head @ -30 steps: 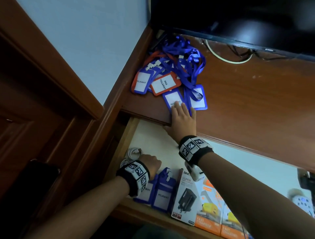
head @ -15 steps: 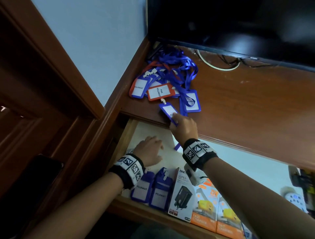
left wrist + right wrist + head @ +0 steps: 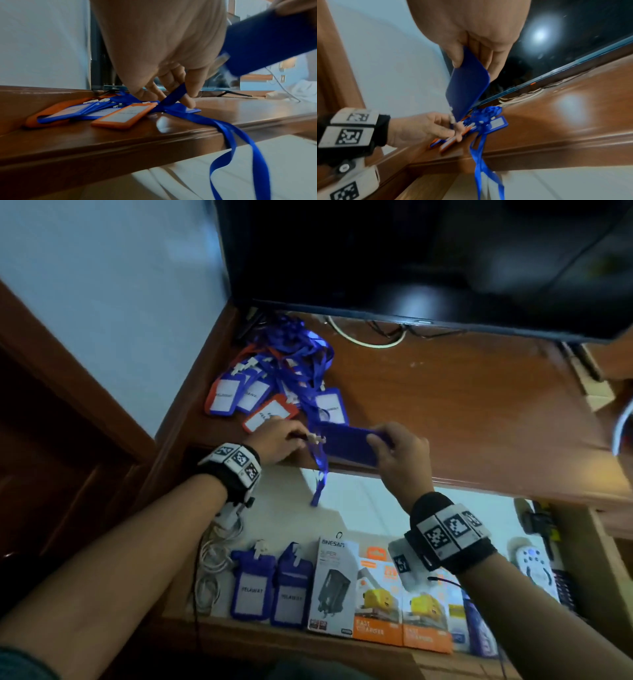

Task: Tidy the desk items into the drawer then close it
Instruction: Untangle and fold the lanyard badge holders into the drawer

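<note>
At the front edge of the wooden desk [image 3: 462,412], above the open drawer [image 3: 359,501], your right hand [image 3: 399,451] pinched one end of a blue badge holder [image 3: 346,443], thumb and fingers closed on it. Your left hand [image 3: 277,440] pinched its blue lanyard [image 3: 173,97] near the clip, the ribbon trailing over the edge into the drawer. You seemed partway through: more badge holders [image 3: 270,402] lay tangled at the desk's back left corner, against the wall. Next, I judge, you needed to free the ribbon from that heap and lower the holder beside the two badges [image 3: 270,590] and charger boxes [image 3: 376,601] along the drawer's front edge. A dark screen [image 3: 411,258] stood along the desk's back edge.
</note>
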Tool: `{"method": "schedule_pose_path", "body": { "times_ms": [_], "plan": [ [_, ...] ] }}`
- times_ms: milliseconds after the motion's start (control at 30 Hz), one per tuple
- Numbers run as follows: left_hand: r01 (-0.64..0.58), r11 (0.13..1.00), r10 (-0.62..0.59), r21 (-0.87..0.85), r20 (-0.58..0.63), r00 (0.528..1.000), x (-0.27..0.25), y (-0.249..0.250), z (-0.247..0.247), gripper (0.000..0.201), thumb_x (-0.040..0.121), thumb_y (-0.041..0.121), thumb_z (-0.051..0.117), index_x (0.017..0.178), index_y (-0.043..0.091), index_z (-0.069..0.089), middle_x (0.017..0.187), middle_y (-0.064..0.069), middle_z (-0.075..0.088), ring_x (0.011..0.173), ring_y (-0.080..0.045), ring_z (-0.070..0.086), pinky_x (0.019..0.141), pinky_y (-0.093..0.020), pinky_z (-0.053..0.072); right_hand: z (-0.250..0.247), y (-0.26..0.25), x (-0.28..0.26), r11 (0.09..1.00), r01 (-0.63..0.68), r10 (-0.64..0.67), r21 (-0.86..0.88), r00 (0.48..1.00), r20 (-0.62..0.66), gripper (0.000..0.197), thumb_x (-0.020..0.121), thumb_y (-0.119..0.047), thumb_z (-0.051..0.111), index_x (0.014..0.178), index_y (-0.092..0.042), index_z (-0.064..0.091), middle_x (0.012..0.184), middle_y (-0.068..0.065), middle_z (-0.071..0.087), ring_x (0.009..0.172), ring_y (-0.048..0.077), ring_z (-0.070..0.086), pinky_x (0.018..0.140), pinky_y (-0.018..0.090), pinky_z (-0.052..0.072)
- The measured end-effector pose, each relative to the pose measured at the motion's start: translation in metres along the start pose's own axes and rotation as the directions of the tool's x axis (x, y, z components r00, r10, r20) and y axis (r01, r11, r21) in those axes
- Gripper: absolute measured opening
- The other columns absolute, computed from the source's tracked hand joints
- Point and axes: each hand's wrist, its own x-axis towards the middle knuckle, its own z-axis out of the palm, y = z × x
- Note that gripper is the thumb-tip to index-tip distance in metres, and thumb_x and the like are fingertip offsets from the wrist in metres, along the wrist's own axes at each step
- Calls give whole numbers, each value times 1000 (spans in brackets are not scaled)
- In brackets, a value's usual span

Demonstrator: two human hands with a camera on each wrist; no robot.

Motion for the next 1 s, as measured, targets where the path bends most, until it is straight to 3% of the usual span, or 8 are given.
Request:
{"method": "schedule_pose_path", "body": {
  "times_ms": [133, 267, 433, 600, 700, 767, 833, 1000],
  "plan": [
    [28, 993, -36, 117, 70, 997, 22, -3, -4, 12, 92, 21, 59, 95, 18, 70, 98, -5, 71, 93, -21, 63, 73, -26, 40, -40, 27, -2, 971, -227, 235, 81, 966, -105, 9, 93, -11, 55, 85, -10, 60, 76, 7, 60, 73, 24, 52, 60, 28, 36],
    [37, 982, -36, 185, -10, 999, 38, -3, -5, 14, 92, 16, 61, 99, 15, 72, 103, -9, 68, 101, -26, 58, 81, -29, 40, -76, 56, -16, 886, -375, 435, 271, 876, -210, 19, 93, -10, 54, 75, -16, 54, 74, 6, 53, 69, 28, 55, 52, 32, 50],
    [133, 955, -113, 266, -88, 990, 53, -5, -12, 16, 92, 24, 58, 106, 23, 68, 110, -10, 67, 102, -32, 59, 87, -40, 48, -112, 93, -34, 502, -465, 778, 729, 611, -145, 18, 97, -10, 48, 82, -11, 57, 99, 22, 58, 79, 40, 62, 42, 31, 51],
    [156, 956, -119, 248, -156, 980, 67, 9, -15, 13, 92, 27, 59, 100, 21, 67, 107, -8, 68, 97, -31, 62, 83, -42, 51, -128, 119, -35, 99, -238, 911, 966, 412, 8, 10, 97, -10, 43, 91, -5, 50, 122, 25, 53, 72, 35, 62, 44, 25, 51],
    [136, 961, -87, 241, -201, 976, 73, 24, -17, 15, 95, 26, 54, 100, 18, 66, 103, -11, 68, 96, -33, 60, 81, -43, 50, -136, 118, -27, -140, -96, 827, 985, 536, 170, 59, 63, -56, 79, 82, -8, 49, 121, 18, 52, 85, 25, 58, 72, 29, 57],
    [102, 979, -58, 178, -238, 969, 78, 35, -22, 16, 96, 22, 51, 100, 14, 65, 104, -13, 66, 97, -34, 59, 82, -43, 49, -144, 120, -22, -203, 32, 827, 979, 541, 154, 48, 80, -38, 72, 98, 3, 52, 130, 23, 50, 99, 29, 58, 66, 30, 57],
    [97, 990, -61, 101, -309, 949, 83, 47, -30, 17, 96, 19, 51, 100, 11, 65, 108, -14, 65, 99, -35, 59, 84, -42, 47, -154, 124, -17, -142, 108, 894, 984, 442, 80, 36, 97, -6, 42, 128, 10, 41, 136, 29, 46, 96, 38, 60, 54, 33, 57],
    [40, 998, -59, -56, -402, 914, 94, 84, -44, 18, 92, 19, 56, 96, 7, 69, 109, -13, 67, 103, -31, 60, 88, -33, 42, -152, 106, -23, 61, -82, 847, 995, 531, -9, 34, 94, 0, 42, 127, 0, 46, 122, 23, 56, 97, 40, 62, 59, 36, 56]
  ]
}}
